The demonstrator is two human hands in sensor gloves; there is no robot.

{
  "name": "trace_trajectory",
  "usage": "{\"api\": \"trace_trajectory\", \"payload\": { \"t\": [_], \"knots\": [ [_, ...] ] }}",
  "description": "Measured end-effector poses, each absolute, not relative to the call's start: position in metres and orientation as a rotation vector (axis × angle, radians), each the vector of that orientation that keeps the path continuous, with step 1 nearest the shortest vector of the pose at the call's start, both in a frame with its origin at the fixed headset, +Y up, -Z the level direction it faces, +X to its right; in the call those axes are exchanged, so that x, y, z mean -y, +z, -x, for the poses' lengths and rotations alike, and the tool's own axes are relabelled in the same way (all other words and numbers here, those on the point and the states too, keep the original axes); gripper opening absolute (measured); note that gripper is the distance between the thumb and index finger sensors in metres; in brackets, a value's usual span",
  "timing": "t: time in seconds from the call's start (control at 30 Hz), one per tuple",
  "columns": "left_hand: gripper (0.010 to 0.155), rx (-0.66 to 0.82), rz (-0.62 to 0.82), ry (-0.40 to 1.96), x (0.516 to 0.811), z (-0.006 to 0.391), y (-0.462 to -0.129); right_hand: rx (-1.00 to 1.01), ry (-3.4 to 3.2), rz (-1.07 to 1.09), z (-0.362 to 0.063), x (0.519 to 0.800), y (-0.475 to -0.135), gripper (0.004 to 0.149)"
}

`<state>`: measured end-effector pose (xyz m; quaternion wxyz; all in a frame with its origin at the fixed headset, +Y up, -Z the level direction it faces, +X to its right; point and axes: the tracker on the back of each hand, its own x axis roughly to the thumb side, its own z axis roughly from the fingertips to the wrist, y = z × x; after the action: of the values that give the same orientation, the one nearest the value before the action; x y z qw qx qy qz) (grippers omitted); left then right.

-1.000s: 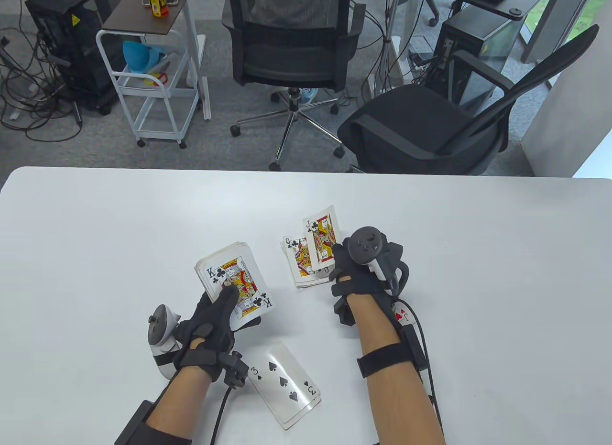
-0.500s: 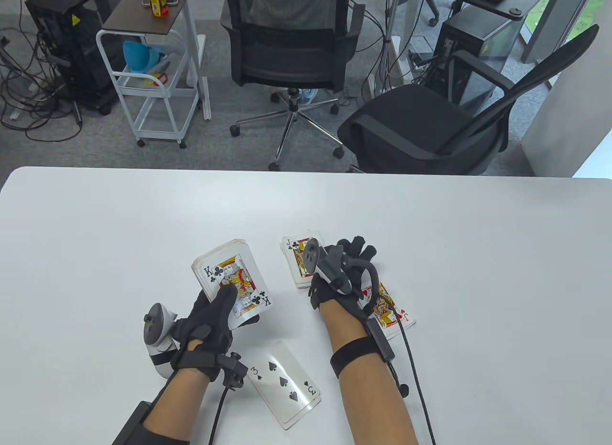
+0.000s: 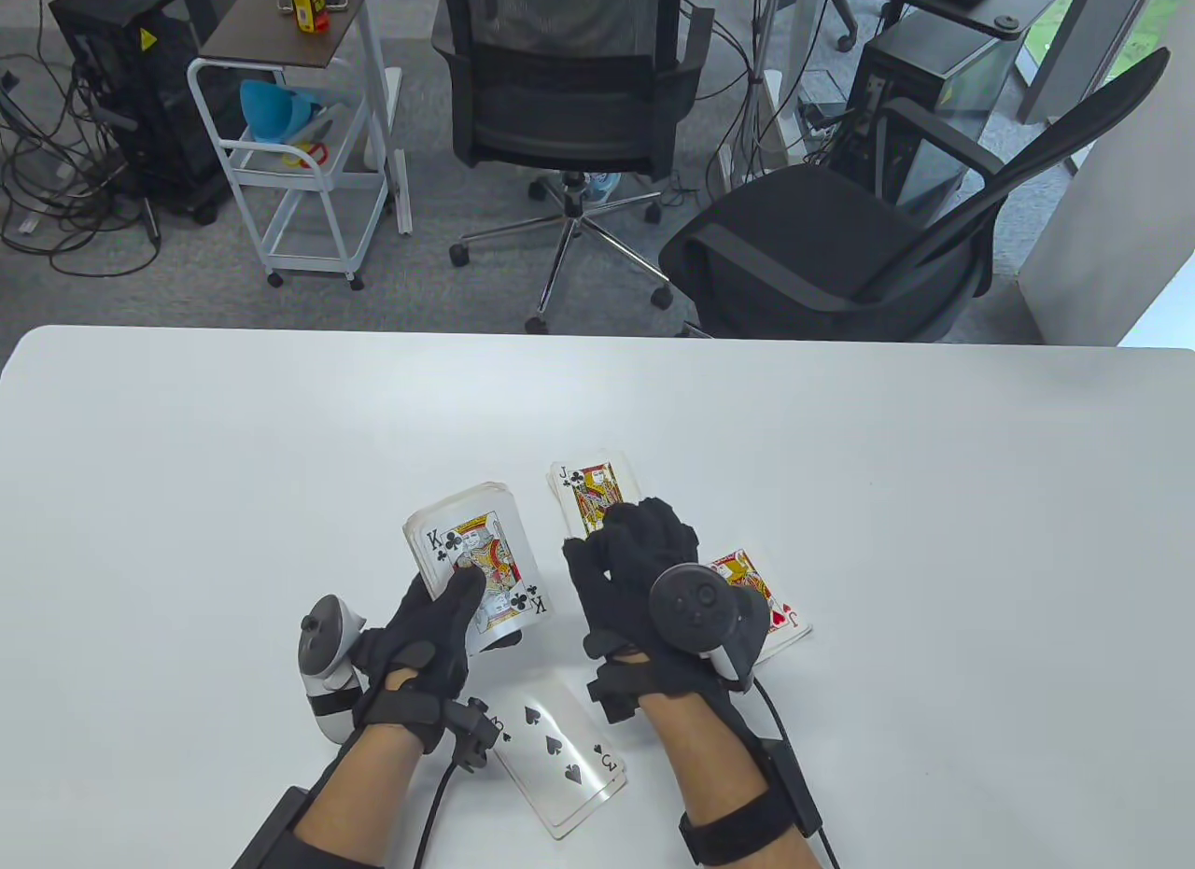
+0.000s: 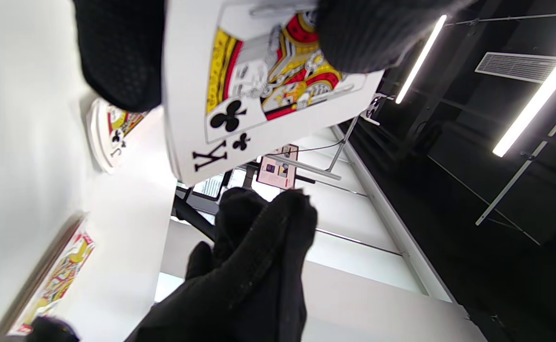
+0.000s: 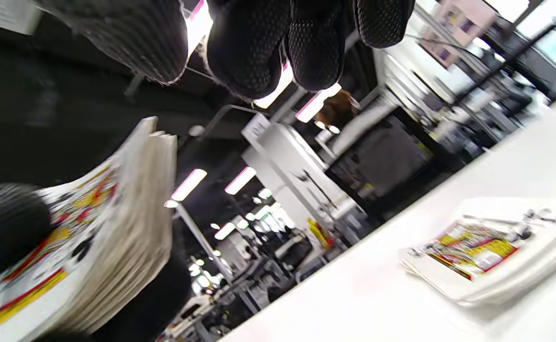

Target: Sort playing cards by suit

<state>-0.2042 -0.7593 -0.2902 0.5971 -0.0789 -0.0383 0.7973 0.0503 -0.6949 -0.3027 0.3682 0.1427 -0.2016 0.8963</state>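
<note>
While the left hand (image 3: 425,631) grips the deck (image 3: 476,561) face up above the white table (image 3: 280,458), its thumb lies across the king of clubs (image 3: 485,575) on top and its other fingers curl under the stack. In the left wrist view the same king (image 4: 263,90) fills the top of the frame, pinned between thumb and fingers. Just right of the deck hovers the right hand (image 3: 635,570), palm down, its fingers (image 3: 653,524) loosely bent and close together, holding nothing; the right wrist view shows those fingertips (image 5: 254,47) hanging free near the deck's edge (image 5: 130,228). Three piles lie face up on the table. A clubs pile (image 3: 588,491) topped by the jack of clubs sits beyond the right hand, partly covered by its fingers. A hearts pile (image 3: 761,603) showing a jack of hearts lies beside and partly under the right hand's tracker (image 3: 691,612). A spades pile (image 3: 560,752) topped by the three of spades rests near the table's front edge, between the two wrists.
</note>
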Motion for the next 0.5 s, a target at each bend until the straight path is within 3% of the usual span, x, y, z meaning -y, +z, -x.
{"api": "trace_trajectory", "payload": {
  "t": [0.1, 0.5],
  "knots": [
    [0.06, 0.082, 0.202, 1.836, 0.763, 0.201, -0.29, 0.716, 2.501, -0.491, -0.043, 0.698, -0.293, 0.042],
    [0.06, 0.118, 0.254, 1.779, 0.763, 0.185, -0.287, 0.405, 2.427, -0.514, -0.039, 0.708, -0.29, 0.062]
  ]
}}
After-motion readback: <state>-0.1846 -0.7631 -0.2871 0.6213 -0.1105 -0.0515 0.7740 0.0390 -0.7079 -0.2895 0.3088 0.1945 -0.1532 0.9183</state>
